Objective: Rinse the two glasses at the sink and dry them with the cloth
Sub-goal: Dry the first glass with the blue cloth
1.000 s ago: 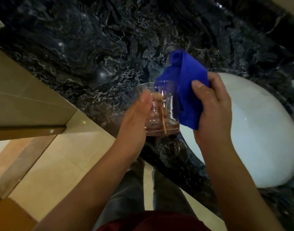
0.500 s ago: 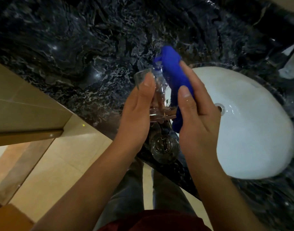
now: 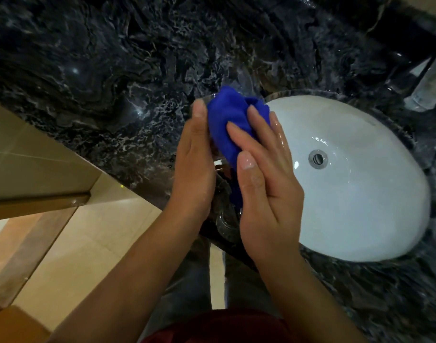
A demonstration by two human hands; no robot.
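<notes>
My left hand [image 3: 194, 164] grips a clear glass [image 3: 218, 165] above the counter's front edge; only a sliver of the glass shows between my hands. A blue cloth [image 3: 227, 125] is wrapped over the glass, bunched at its top. My right hand [image 3: 264, 189] holds the cloth against the glass, thumb and fingers lying over the fabric. Below my hands a second clear glass [image 3: 225, 222] stands on the counter near the front edge, partly hidden by my wrists.
The white oval sink [image 3: 385, 194] with its drain [image 3: 318, 158] lies just right of my hands. Black marbled counter [image 3: 113, 82] stretches to the left and behind. A pale fixture [image 3: 425, 92] stands at the far right. Beige floor tiles lie below left.
The cloth has gone from beside the glass to wrapped over it. My right hand has closed in against the glass, and both hands have come together, hiding most of the glass.
</notes>
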